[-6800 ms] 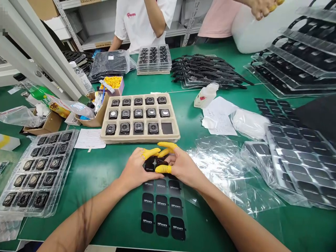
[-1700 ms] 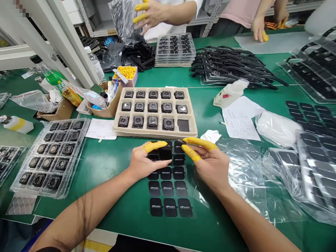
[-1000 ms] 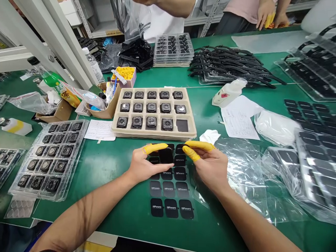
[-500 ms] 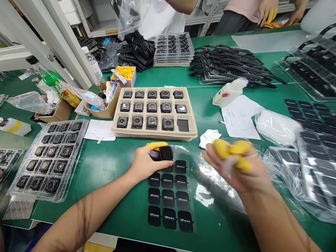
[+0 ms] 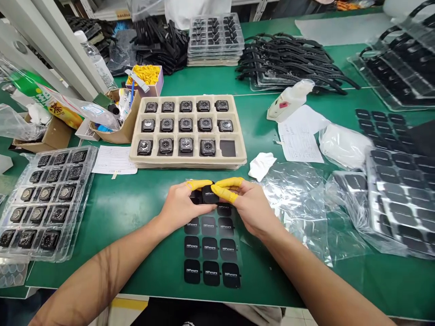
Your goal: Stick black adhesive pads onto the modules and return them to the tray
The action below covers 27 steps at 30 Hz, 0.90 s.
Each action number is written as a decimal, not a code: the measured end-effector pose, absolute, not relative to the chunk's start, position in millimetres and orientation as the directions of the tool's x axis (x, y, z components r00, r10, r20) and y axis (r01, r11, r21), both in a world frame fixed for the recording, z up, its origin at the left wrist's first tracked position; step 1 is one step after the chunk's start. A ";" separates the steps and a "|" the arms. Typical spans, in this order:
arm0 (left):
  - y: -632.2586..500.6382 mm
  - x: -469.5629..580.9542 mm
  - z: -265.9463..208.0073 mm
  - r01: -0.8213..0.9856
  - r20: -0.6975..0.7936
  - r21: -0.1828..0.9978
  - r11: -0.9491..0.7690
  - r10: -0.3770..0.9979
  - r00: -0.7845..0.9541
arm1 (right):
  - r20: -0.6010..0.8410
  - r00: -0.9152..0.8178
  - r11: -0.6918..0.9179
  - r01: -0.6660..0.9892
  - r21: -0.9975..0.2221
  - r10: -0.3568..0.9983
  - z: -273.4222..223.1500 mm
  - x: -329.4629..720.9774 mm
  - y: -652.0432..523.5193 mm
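Note:
Over the table's front middle, my left hand (image 5: 180, 203) is closed around a small black square smartwatch (image 5: 205, 199), with a yellow finger cot on the index finger. On the watch's face lies a black screen film with white "HiFuture" lettering (image 5: 210, 192). My right hand (image 5: 253, 206), also in yellow finger cots, is closed at the film's right edge; fingers hide part of the watch. Beneath both hands lies a clear sheet of matching black films (image 5: 210, 248). Behind them stands a beige tray (image 5: 186, 162) of watch bodies, its front right cell without a watch.
A clear tray of watches (image 5: 76, 199) stands at left. White crumpled tissue (image 5: 261, 165) and clear plastic film (image 5: 295, 199) lie to the right, near a white bottle (image 5: 290, 99). Black straps (image 5: 288, 63) are piled behind. More film sheets (image 5: 404, 194) are stacked at far right.
My right hand has come left from over the plastic film to the watch. The watch face, plain black before, now shows the lettered film. The view has shifted slightly downward and right.

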<state>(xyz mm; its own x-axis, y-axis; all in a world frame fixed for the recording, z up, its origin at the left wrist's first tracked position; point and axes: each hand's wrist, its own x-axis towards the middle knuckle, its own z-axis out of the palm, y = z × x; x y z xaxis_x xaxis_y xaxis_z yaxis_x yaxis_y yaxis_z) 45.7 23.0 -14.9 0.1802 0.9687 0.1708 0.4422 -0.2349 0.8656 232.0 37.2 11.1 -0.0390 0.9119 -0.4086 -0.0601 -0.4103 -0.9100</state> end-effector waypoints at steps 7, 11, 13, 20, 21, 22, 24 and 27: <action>22.1 46.8 -13.8 0.449 0.157 0.867 -0.216 0.974 0.165 | -0.425 -0.031 -0.427 -0.083 -0.901 0.904 8.2 231.6 32.8; 21.9 46.0 -13.4 0.451 0.143 0.869 -0.204 0.976 0.166 | -0.411 -0.016 -0.411 -0.070 -0.909 0.912 7.6 231.9 32.8; 21.9 45.7 -13.5 0.452 0.132 0.870 -0.197 0.976 0.172 | -0.400 -0.011 -0.400 -0.049 -0.915 0.916 7.5 231.6 33.0; 22.1 45.8 -15.8 0.461 0.156 0.859 -0.221 0.972 0.175 | -0.423 -0.028 -0.424 -0.049 -0.904 0.906 6.1 232.3 33.5; 22.0 45.9 -16.0 0.460 0.157 0.859 -0.222 0.972 0.176 | -0.429 -0.030 -0.430 -0.052 -0.901 0.903 6.0 232.1 33.5; 21.9 45.9 -15.9 0.458 0.154 0.861 -0.220 0.972 0.177 | -0.432 -0.029 -0.433 -0.054 -0.900 0.901 5.9 231.7 33.5; 21.7 46.1 -15.2 0.452 0.147 0.866 -0.215 0.973 0.181 | -0.435 -0.019 -0.436 -0.057 -0.898 0.900 5.7 230.5 33.1; 21.7 46.3 -13.6 0.460 0.151 0.860 -0.219 0.972 0.181 | -0.427 -0.011 -0.426 -0.059 -0.903 0.904 5.2 229.5 31.7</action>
